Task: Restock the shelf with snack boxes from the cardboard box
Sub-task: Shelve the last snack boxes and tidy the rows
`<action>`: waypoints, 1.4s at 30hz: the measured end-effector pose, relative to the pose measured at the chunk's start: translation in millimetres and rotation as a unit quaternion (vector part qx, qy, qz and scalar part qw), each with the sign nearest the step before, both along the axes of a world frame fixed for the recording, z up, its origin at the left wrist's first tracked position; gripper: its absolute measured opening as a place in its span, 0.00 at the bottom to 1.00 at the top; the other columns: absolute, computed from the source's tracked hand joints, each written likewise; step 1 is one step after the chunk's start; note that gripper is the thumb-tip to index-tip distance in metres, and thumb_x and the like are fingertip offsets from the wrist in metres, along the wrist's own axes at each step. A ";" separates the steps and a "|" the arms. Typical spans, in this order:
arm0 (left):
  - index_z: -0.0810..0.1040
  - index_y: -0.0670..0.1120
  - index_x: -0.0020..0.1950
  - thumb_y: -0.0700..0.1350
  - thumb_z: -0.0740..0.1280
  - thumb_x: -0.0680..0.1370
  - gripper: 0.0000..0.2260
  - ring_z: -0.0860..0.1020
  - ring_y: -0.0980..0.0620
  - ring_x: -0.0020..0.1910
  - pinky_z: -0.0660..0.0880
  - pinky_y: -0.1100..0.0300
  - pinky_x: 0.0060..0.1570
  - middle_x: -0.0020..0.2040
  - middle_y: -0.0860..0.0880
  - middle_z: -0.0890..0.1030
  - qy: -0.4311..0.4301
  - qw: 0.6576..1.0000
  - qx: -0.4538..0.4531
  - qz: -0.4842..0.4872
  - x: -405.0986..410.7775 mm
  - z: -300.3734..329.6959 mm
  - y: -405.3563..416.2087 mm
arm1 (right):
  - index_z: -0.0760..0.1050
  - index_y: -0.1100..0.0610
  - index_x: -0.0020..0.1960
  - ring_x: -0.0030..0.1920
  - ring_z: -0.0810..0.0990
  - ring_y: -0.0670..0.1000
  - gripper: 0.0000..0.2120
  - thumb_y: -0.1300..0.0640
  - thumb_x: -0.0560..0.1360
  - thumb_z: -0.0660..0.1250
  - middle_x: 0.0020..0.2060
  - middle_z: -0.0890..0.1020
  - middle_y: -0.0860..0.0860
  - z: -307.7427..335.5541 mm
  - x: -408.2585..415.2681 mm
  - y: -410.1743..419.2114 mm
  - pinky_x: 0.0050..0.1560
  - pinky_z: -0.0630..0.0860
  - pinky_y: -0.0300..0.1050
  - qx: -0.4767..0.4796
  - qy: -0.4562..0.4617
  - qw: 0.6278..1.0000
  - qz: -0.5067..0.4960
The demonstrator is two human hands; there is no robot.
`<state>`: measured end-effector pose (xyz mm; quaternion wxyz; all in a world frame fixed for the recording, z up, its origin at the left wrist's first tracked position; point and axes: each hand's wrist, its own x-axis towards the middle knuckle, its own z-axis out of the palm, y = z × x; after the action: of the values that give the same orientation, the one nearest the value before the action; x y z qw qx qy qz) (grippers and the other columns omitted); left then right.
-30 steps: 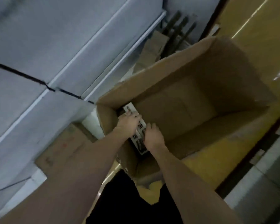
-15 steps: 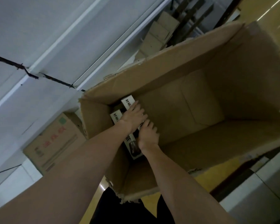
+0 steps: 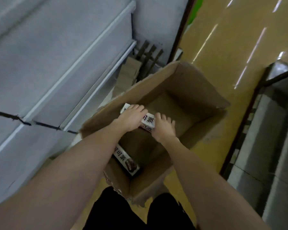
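In the head view, an open cardboard box (image 3: 186,90) stands on the yellow floor (image 3: 223,47), a little past the centre of the picture toward 2 o'clock. Both arms reach into it from the 6 o'clock side.

The left hand (image 3: 131,117) lies on top of a white snack box (image 3: 148,121) with dark printed characters, and its fingers curl over the far end of this box. The right hand (image 3: 163,127) grips the same snack box at its near right end, with the fingers bent around the edge. So the two hands are close together and both are clamped on this one snack box, which is inside the cardboard box near its left wall, at about 11 o'clock from the box centre.

A second snack box (image 3: 126,161) lies lower in the cardboard box, at about 7 o'clock, partly hidden under the left forearm.

The grey shelf (image 3: 56,55) fills the picture from 9 to 11 o'clock. Flat cardboard pieces (image 3: 130,72) lean at 12 o'clock, just beyond the box.
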<state>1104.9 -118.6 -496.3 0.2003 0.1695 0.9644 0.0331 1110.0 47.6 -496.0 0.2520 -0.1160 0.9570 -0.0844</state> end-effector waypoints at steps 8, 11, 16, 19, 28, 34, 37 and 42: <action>0.59 0.47 0.79 0.52 0.61 0.82 0.27 0.63 0.45 0.74 0.56 0.52 0.75 0.74 0.46 0.68 0.139 0.979 0.067 -0.132 -51.2 178.9 82.2 | 0.54 0.47 0.78 0.69 0.65 0.60 0.34 0.47 0.76 0.63 0.70 0.68 0.54 172.7 2.9 92.7 0.68 0.57 0.63 0.007 0.159 0.979 -0.130; 0.60 0.49 0.79 0.57 0.58 0.82 0.27 0.64 0.45 0.73 0.57 0.51 0.73 0.74 0.47 0.68 0.179 0.962 0.082 -0.187 -53.9 235.7 134.3 | 0.53 0.43 0.79 0.68 0.65 0.60 0.35 0.47 0.77 0.66 0.71 0.67 0.50 227.6 23.1 147.3 0.66 0.63 0.63 -0.001 0.201 0.965 -0.169; 0.64 0.50 0.78 0.57 0.56 0.83 0.25 0.68 0.45 0.70 0.62 0.52 0.70 0.71 0.46 0.72 0.243 0.920 0.114 -0.286 -27.0 323.6 240.8 | 0.56 0.43 0.79 0.71 0.65 0.59 0.33 0.46 0.79 0.66 0.76 0.64 0.47 311.1 78.4 250.4 0.66 0.70 0.58 0.030 0.291 0.932 -0.213; 0.65 0.50 0.77 0.57 0.57 0.82 0.25 0.70 0.45 0.68 0.65 0.53 0.66 0.71 0.46 0.73 0.277 0.889 0.149 -0.332 6.8 373.6 312.9 | 0.55 0.43 0.79 0.74 0.61 0.58 0.31 0.46 0.80 0.63 0.78 0.61 0.47 358.8 127.3 313.8 0.67 0.70 0.57 0.071 0.327 0.910 -0.245; 0.57 0.58 0.79 0.57 0.70 0.75 0.36 0.67 0.47 0.72 0.58 0.44 0.73 0.73 0.49 0.70 0.363 0.785 0.220 -0.451 141.9 467.7 527.6 | 0.57 0.43 0.78 0.74 0.63 0.58 0.28 0.52 0.81 0.63 0.76 0.65 0.47 479.6 327.5 479.3 0.63 0.73 0.58 0.221 0.384 0.808 -0.388; 0.54 0.63 0.79 0.51 0.72 0.75 0.38 0.67 0.47 0.72 0.64 0.42 0.70 0.74 0.50 0.68 0.343 0.750 0.264 -0.500 272.7 485.4 652.7 | 0.57 0.42 0.78 0.71 0.67 0.59 0.27 0.52 0.81 0.62 0.75 0.65 0.49 498.9 471.5 549.7 0.60 0.73 0.59 0.271 0.367 0.750 -0.479; 0.56 0.63 0.78 0.50 0.72 0.75 0.37 0.64 0.46 0.74 0.66 0.40 0.66 0.76 0.51 0.66 0.336 0.725 0.289 -0.527 328.5 494.2 700.7 | 0.55 0.40 0.78 0.73 0.65 0.60 0.28 0.50 0.82 0.61 0.77 0.63 0.50 501.4 531.7 579.6 0.63 0.74 0.58 0.297 0.355 0.715 -0.524; 0.58 0.62 0.78 0.48 0.72 0.75 0.36 0.66 0.44 0.73 0.66 0.39 0.64 0.75 0.50 0.67 0.332 0.691 0.308 -0.564 401.5 498.7 755.3 | 0.56 0.40 0.78 0.76 0.60 0.57 0.28 0.51 0.81 0.61 0.77 0.61 0.45 501.6 606.8 616.3 0.70 0.67 0.54 0.304 0.347 0.678 -0.572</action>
<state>1506.3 636.7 2.4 -0.2151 0.7338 0.6266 0.1502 1716.8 663.9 5.6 -0.1737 0.5164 0.8284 0.1301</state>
